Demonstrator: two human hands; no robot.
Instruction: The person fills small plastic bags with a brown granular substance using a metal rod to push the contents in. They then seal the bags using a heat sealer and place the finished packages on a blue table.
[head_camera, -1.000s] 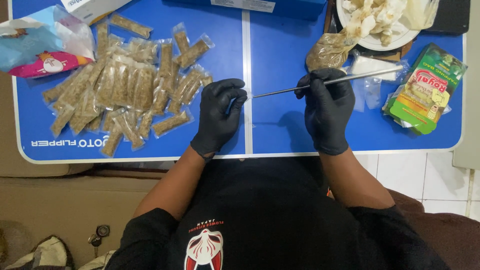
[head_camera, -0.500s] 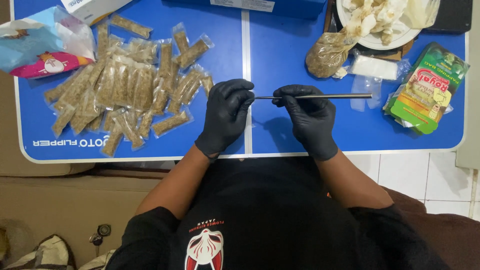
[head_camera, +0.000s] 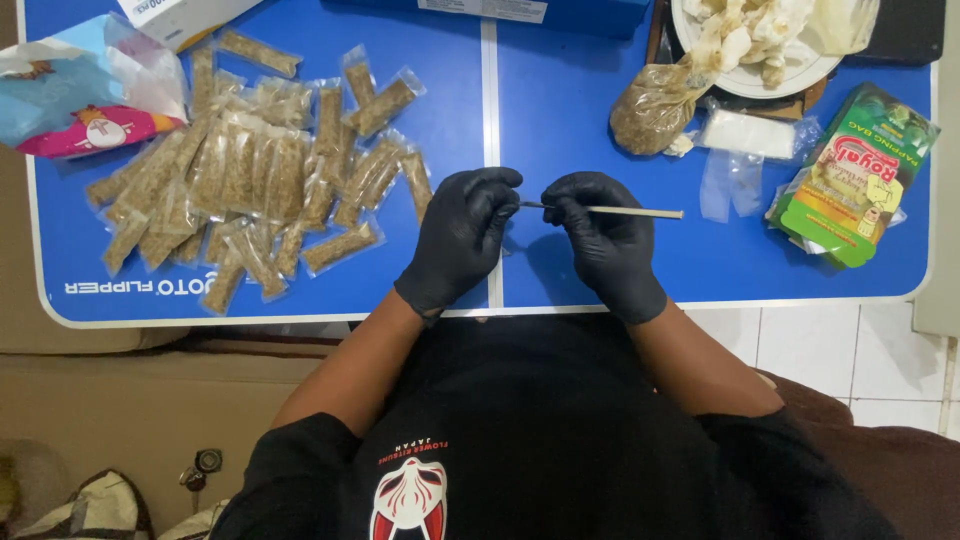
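- One thin stick (head_camera: 625, 211), pale and straight, lies level just above the blue counter (head_camera: 590, 120), near its front edge.
- Both hands wear black gloves.
- Right hand (head_camera: 600, 235) is curled tight round the stick's left part; the long end juts out to the right.
- Left hand (head_camera: 465, 235) pinches the short tip with closed fingertips.
- Many clear snack packets (head_camera: 250, 180) lie heaped well to the left.
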